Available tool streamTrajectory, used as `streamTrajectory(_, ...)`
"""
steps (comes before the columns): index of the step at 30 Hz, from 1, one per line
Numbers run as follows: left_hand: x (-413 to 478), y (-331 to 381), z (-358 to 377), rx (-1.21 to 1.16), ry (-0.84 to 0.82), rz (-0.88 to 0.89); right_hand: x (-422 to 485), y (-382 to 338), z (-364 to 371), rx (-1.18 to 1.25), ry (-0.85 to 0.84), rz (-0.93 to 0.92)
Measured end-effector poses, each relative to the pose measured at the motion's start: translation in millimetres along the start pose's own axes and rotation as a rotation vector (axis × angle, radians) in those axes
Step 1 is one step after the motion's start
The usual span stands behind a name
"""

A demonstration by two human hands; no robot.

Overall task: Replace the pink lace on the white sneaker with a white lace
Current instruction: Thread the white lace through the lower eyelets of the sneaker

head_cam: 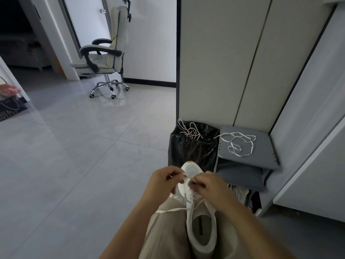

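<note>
While the white sneaker lies on the person's lap, toe pointing away, the left hand and right hand meet over its front eyelets, curled fingers pinching the white lace, and the pink lace lies on the black bin bag.

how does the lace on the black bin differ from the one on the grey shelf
The pink lace is thin cord, bunched in a tangle on the black bin bag; the white lace is flat tape, spread in open loops on the grey shelf. Both lie loose, in no shoe.
</note>
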State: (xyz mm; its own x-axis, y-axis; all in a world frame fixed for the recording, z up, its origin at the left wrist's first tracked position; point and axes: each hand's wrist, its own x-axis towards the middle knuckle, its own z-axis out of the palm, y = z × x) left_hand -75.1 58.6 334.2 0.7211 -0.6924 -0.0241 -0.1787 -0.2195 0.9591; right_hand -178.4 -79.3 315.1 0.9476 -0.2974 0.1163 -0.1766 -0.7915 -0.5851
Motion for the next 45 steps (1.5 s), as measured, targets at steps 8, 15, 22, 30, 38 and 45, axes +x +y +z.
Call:
streamTrajectory(8, -6.2, -48.0, -23.2, 0.257, 0.175, -0.218, -16.8, 18.6, -32.0, 0.246, -0.032, 0.175)
streamTrajectory(15, -19.2, -6.1, 18.4, 0.394, -0.111, 0.168, -14.3, -5.5, -19.3, 0.171, -0.122, 0.157)
streamTrajectory(22, -19.2, -5.5, 36.1, 0.105, -0.128, 0.098, -21.8, 0.0, -16.1, 0.378, -0.191, 0.248)
streamTrajectory(30, -24.3, -21.4, 42.0, 0.152, -0.037, -0.039, -50.1, 18.4, -8.0, 0.287, -0.028, 0.401)
streamTrajectory(38, -38.5, -36.6, 65.6, 0.232, -0.017, -0.017, -58.4, 25.3, 0.5, 0.387, 0.01, 0.477)
streamTrajectory(45, -38.8, -40.8, 80.8, 0.186, 0.088, -0.041, -58.1, 35.8, -0.3, 0.684, -0.002, 0.554)
